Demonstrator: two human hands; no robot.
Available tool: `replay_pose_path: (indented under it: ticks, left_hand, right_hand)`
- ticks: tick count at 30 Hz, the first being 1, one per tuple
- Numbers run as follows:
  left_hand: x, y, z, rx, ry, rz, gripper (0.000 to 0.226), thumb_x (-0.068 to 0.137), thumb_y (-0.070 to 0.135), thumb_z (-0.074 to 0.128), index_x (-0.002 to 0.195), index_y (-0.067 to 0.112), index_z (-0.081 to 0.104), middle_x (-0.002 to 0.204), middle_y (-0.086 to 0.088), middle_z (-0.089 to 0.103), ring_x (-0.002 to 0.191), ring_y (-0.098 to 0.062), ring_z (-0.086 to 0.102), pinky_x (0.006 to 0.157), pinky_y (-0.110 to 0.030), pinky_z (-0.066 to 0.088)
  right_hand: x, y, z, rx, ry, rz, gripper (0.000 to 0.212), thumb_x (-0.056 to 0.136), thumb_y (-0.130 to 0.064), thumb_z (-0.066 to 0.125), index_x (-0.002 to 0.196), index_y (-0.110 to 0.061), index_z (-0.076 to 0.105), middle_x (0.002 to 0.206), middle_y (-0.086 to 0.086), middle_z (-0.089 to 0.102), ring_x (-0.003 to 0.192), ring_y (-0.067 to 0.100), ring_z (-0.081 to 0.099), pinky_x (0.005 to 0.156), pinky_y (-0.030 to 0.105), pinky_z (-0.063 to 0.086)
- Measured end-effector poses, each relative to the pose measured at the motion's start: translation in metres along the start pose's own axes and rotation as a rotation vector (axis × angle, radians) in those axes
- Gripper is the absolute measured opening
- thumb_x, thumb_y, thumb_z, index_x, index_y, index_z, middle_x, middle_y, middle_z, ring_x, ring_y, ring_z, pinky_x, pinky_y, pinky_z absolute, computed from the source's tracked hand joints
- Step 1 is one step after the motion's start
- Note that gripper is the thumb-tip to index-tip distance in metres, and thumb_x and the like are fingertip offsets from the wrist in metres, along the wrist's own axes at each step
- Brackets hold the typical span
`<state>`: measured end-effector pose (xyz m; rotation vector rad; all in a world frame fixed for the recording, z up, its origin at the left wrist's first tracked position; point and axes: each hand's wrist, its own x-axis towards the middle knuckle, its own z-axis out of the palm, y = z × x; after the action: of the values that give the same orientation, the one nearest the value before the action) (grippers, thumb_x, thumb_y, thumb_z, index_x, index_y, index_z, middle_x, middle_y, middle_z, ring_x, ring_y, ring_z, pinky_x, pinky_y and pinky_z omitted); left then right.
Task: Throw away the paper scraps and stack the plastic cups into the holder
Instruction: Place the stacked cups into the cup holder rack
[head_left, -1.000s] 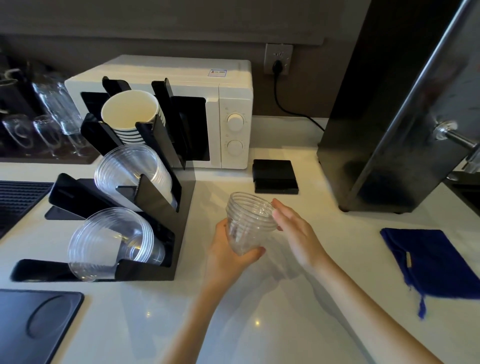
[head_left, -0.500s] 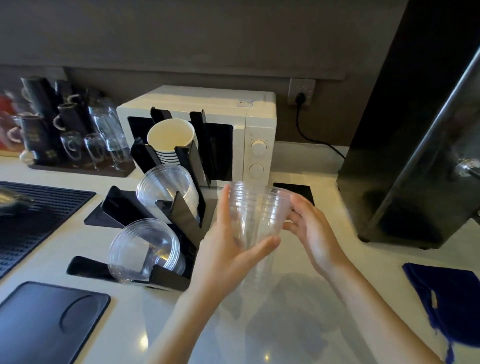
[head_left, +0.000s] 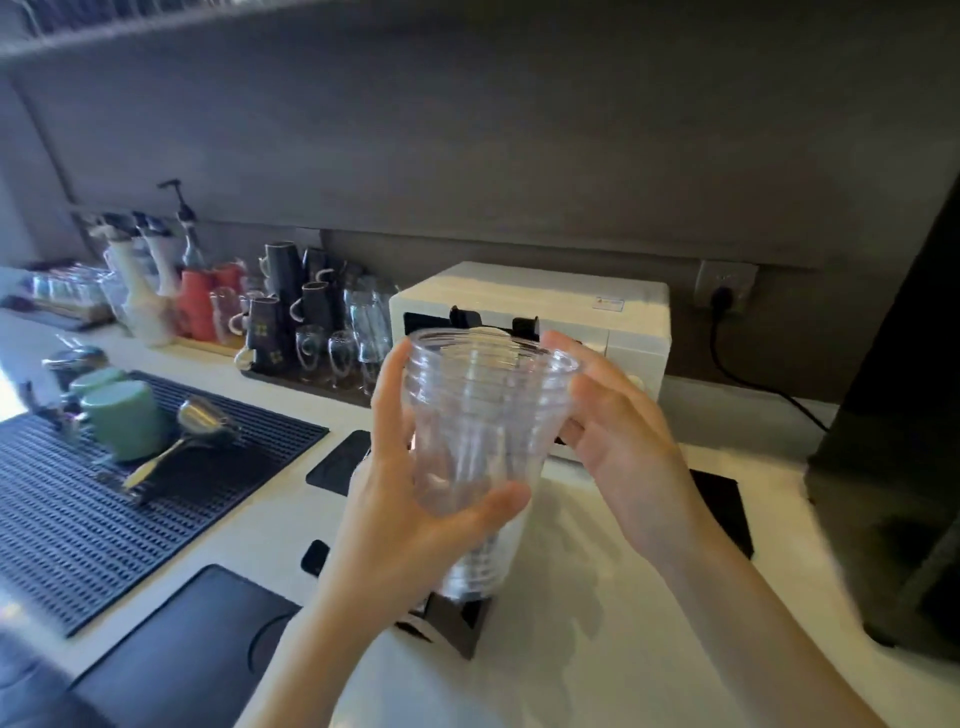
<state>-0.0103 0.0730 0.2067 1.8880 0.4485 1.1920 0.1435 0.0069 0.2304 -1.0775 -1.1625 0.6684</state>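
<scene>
Nearest the camera, at lower left, a dark moulded tray (head_left: 171, 649) lies on the pale tabletop (head_left: 597, 675). Just beyond it, both bare forearms rise to a nested stack of clear plastic cups (head_left: 483, 415), held upright in the air in front of the view with rims uppermost. The left hand (head_left: 410, 499) is wrapped round the lower half of the stack, thumb across the near wall and fingers up the far left side. The right hand (head_left: 623, 441) is partly open, its fingertips touching the upper rims on the right side; whether it is truly gripping cannot be told. The number of cups is not readable, and nothing is seen inside them. Below and behind the stack, the black cup holder (head_left: 457, 623) stands on the tabletop, largely hidden; more clear cups show dimly in it through the held stack. To the left, a ribbed black mat (head_left: 104, 519) carries two inverted pale green cups (head_left: 122, 415) and a metal jigger (head_left: 202, 421). Farther back, a tray holds glasses and dark mugs (head_left: 311, 322), contents not discernible. Beside it stands a white microwave (head_left: 571, 317), with a wall socket (head_left: 724, 286) and plugged lead behind.
</scene>
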Motion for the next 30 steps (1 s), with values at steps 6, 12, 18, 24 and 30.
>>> replay_pose_path:
  ticks: [6, 12, 18, 24, 30]
  left_hand:
    - [-0.007, -0.010, -0.039, 0.188, 0.077, 0.024, 0.110, 0.049, 0.047, 0.079, 0.132, 0.053, 0.007, 0.103, 0.029, 0.061, 0.093, -0.004, 0.064, 0.076, -0.020, 0.055]
    - [-0.009, -0.019, -0.061, 0.361, 0.111, -0.025, 0.103, 0.046, 0.048, 0.080, 0.127, 0.056, 0.016, 0.116, 0.038, 0.051, 0.106, 0.008, 0.052, 0.081, 0.000, 0.040]
    - [-0.017, -0.034, -0.069, 0.550, 0.096, -0.144, 0.100, 0.049, 0.032, 0.084, 0.127, 0.050, 0.024, 0.105, 0.025, 0.045, 0.072, 0.015, 0.049, 0.059, -0.010, 0.041]
    - [-0.027, -0.041, -0.072, 0.538, 0.022, -0.174, 0.089, 0.052, 0.022, 0.083, 0.108, 0.062, 0.027, 0.096, 0.030, 0.050, 0.077, 0.015, 0.053, 0.061, -0.004, 0.045]
    - [-0.034, -0.050, -0.068, 0.620, -0.063, -0.234, 0.103, 0.055, 0.022, 0.084, 0.136, 0.035, 0.022, 0.117, 0.001, 0.056, 0.099, -0.019, 0.057, 0.082, -0.029, 0.046]
  right_hand:
    - [0.006, 0.005, 0.031, 0.039, -0.131, -0.074, 0.050, 0.074, -0.035, 0.062, 0.122, -0.038, 0.050, 0.119, -0.019, 0.064, 0.108, -0.005, 0.058, 0.086, 0.014, 0.049]
    - [0.006, 0.024, 0.046, 0.035, -0.167, -0.101, 0.064, 0.063, -0.038, 0.069, 0.123, -0.041, 0.048, 0.122, -0.015, 0.063, 0.113, 0.003, 0.058, 0.086, 0.017, 0.051]
    - [-0.002, 0.051, 0.052, -0.050, -0.166, -0.052, 0.055, 0.068, -0.047, 0.067, 0.118, -0.057, 0.044, 0.134, -0.022, 0.051, 0.125, -0.002, 0.046, 0.106, 0.031, 0.040]
    - [-0.013, 0.068, 0.047, -0.051, -0.161, 0.034, 0.046, 0.081, -0.033, 0.055, 0.126, -0.041, 0.047, 0.138, -0.014, 0.049, 0.121, -0.008, 0.047, 0.092, 0.007, 0.040]
    - [-0.028, 0.071, 0.045, -0.095, -0.133, 0.095, 0.037, 0.082, -0.035, 0.048, 0.118, -0.042, 0.052, 0.112, -0.016, 0.066, 0.104, -0.008, 0.056, 0.077, 0.004, 0.043]
